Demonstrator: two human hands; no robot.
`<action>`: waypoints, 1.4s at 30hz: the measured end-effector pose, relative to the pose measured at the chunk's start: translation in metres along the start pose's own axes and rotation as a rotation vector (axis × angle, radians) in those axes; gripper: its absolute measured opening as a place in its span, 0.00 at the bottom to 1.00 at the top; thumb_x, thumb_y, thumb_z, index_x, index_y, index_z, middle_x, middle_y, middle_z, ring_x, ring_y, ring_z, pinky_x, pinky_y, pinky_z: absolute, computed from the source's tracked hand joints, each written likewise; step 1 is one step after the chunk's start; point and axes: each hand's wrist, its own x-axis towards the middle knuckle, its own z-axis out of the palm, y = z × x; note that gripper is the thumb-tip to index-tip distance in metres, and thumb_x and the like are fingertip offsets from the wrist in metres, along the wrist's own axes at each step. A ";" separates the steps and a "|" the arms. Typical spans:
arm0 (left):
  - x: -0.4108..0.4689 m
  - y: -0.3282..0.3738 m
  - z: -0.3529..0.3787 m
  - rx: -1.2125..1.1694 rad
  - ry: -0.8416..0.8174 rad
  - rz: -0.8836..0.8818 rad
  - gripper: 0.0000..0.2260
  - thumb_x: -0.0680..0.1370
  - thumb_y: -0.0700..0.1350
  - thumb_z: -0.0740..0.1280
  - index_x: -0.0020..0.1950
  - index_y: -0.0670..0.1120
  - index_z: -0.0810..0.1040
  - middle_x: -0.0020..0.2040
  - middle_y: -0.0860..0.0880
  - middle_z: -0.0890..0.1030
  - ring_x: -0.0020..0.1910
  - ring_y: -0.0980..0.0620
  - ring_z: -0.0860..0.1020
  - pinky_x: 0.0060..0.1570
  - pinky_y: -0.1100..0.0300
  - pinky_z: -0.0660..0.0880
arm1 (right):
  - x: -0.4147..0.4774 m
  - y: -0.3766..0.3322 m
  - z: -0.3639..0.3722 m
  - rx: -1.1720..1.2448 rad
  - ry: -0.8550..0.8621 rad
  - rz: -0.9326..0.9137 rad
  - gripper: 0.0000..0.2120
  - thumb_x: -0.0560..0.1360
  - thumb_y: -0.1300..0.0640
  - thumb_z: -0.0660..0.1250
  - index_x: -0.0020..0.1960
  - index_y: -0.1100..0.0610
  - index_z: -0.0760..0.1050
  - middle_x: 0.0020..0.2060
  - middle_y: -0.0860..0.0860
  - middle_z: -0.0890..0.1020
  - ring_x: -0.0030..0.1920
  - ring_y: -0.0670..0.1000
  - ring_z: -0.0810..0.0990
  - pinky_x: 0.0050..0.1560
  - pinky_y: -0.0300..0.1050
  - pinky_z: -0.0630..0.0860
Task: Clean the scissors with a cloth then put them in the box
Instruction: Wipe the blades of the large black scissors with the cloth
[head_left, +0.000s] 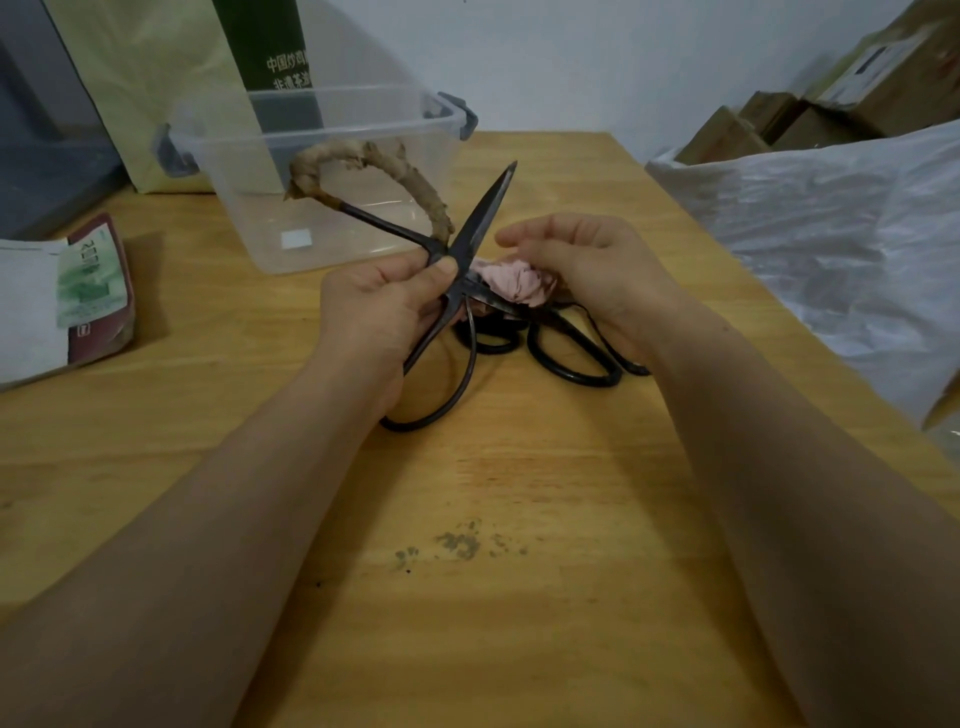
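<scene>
Wiping is the step in hand. The left hand (379, 306) has its grip clamped on the iron scissors (488, 208) at the pivot. It holds them above the wooden bench (467, 519) with the blades spread wide, one dark, tapered blade pointing up toward the clear plastic box (322, 109). The right hand (597, 270) has its grip curled round a crumpled pink cloth (514, 283), which lies against the lower blade. One handle is a thin, bare black loop; the other, the wrapped loop (363, 153), is wound in rough, frayed beige binding. More black scissors (571, 364) with smooth loops lie on the bench just beneath the hands. Next, I judge, the cloth should be drawn along each blade, away from the edge. The blades should then be shut before the pair goes over the rigid rim of the box just behind.
</scene>
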 end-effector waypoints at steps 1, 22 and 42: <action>0.000 0.000 0.000 -0.005 -0.006 0.004 0.05 0.76 0.33 0.66 0.46 0.41 0.81 0.39 0.46 0.85 0.38 0.51 0.83 0.41 0.62 0.80 | 0.000 0.000 -0.002 -0.022 -0.028 0.005 0.07 0.75 0.64 0.67 0.48 0.55 0.81 0.40 0.51 0.85 0.39 0.45 0.81 0.43 0.37 0.79; -0.002 0.001 0.000 0.015 -0.006 0.050 0.05 0.75 0.34 0.67 0.44 0.42 0.81 0.38 0.48 0.85 0.39 0.54 0.83 0.43 0.63 0.80 | -0.005 0.003 0.015 -0.209 -0.093 -0.150 0.08 0.77 0.61 0.66 0.45 0.65 0.81 0.32 0.53 0.78 0.32 0.44 0.75 0.39 0.36 0.75; -0.004 0.003 0.003 -0.016 0.068 0.089 0.06 0.76 0.32 0.66 0.43 0.41 0.80 0.33 0.50 0.84 0.34 0.55 0.83 0.34 0.66 0.77 | 0.000 0.005 0.033 -0.814 0.040 -0.410 0.11 0.81 0.54 0.56 0.51 0.54 0.77 0.46 0.50 0.81 0.52 0.55 0.77 0.59 0.53 0.68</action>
